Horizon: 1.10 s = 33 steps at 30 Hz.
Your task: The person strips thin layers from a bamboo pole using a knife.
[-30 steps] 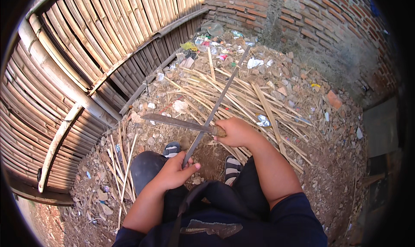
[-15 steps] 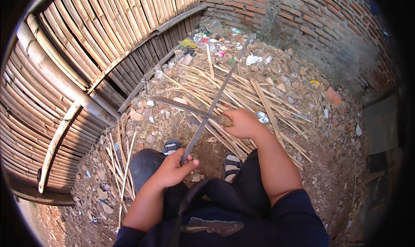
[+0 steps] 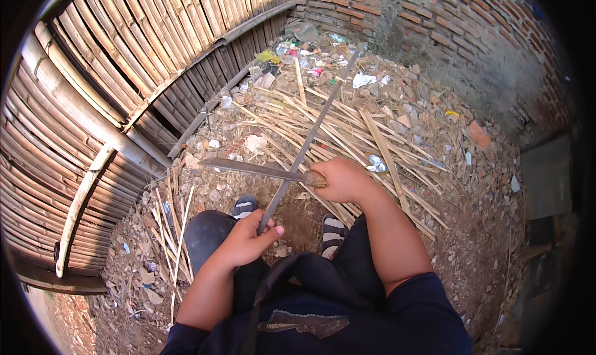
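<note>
In the head view my hands are apart, each clamped on its own thing: my left hand (image 3: 249,242) grips the near end of a long grey strip (image 3: 320,113), which slants up and away from me, and my right hand (image 3: 343,180) is closed round the wooden handle of a knife (image 3: 248,166). Its blade points left and crosses the strip between my hands; I cannot tell whether it bites in. Beyond lies a pile of pale strips (image 3: 383,159) on stony ground (image 3: 478,255)
</note>
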Tool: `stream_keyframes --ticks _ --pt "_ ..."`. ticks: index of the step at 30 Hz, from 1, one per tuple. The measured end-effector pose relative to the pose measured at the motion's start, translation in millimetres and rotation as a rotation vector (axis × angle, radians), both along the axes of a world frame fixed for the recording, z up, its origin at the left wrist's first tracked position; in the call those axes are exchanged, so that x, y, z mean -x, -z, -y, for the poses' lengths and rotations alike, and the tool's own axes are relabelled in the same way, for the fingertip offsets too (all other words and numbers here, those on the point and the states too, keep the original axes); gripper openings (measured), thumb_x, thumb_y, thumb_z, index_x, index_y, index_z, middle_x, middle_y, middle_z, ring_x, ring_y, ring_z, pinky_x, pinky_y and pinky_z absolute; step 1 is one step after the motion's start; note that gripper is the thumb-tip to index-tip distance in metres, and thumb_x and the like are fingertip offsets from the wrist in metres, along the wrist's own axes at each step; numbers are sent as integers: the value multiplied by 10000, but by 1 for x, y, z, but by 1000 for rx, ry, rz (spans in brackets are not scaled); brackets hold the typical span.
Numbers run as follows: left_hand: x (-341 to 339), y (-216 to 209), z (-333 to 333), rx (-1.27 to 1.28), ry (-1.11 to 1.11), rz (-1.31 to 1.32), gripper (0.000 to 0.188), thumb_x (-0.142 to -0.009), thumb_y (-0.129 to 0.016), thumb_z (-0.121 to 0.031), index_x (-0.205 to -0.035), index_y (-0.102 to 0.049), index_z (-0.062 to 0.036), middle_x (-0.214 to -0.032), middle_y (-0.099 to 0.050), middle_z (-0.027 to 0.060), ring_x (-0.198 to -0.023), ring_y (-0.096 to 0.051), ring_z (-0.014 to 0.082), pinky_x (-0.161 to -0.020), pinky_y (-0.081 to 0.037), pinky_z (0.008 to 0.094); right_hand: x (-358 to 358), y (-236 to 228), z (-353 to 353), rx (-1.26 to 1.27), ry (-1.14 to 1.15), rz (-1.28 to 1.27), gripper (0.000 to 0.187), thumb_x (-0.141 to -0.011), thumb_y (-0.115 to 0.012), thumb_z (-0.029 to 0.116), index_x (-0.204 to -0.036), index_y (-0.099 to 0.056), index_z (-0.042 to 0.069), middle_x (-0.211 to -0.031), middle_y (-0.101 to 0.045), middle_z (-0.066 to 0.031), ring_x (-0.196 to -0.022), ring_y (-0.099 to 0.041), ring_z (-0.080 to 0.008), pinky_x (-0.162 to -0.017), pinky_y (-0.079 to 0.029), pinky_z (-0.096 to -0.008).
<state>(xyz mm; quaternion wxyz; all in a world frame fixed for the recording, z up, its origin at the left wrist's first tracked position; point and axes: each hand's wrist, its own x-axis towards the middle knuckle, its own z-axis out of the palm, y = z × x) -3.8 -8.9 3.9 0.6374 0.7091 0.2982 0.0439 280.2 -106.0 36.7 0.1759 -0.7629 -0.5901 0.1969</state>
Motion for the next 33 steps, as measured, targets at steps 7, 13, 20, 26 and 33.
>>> stream_keyframes --ticks 7,13,20,26,33 --pt "-4 6 -1 -9 38 24 233 -1010 -747 -221 -1036 -556 -90 -776 -555 -47 -669 -519 47 -582 -412 245 -39 17 2 -63 168 -95 403 -843 -769 297 -1170 -722 65 -1026 -743 -215 -997 -713 -399 -855 -558 -472" --pt "-2 5 -2 18 26 9 232 -1012 -745 -222 -1031 -555 -90 -777 -551 -49 -680 -519 47 -593 -415 244 -7 11 1 -54 13 -49 295 -815 -788 275 -1019 -719 74 -877 -710 -218 -885 -688 -440 -771 -537 -507" --pt "-2 7 0 4 -3 49 291 -989 -771 -281 -985 -586 -56 -753 -547 -42 -668 -486 48 -585 -416 251 -19 24 -2 -101 -133 -54 309 -820 -804 274 -1022 -719 56 -854 -713 -208 -834 -698 -419 -749 -535 -480" --pt "-2 5 -1 -23 48 14 225 -1014 -744 -240 -1020 -567 -101 -782 -541 -58 -681 -498 40 -595 -397 239 -43 22 8 -130 208 -96 404 -869 -758 326 -1160 -719 49 -976 -736 -212 -961 -705 -422 -868 -552 -485" --pt "-3 2 0 -43 44 29 227 -1013 -746 -246 -1023 -573 -100 -782 -538 -62 -697 -481 38 -604 -385 236 -19 25 -3 -99 -30 -38 322 -832 -791 283 -1030 -693 49 -837 -695 -227 -843 -685 -440 -759 -532 -513"
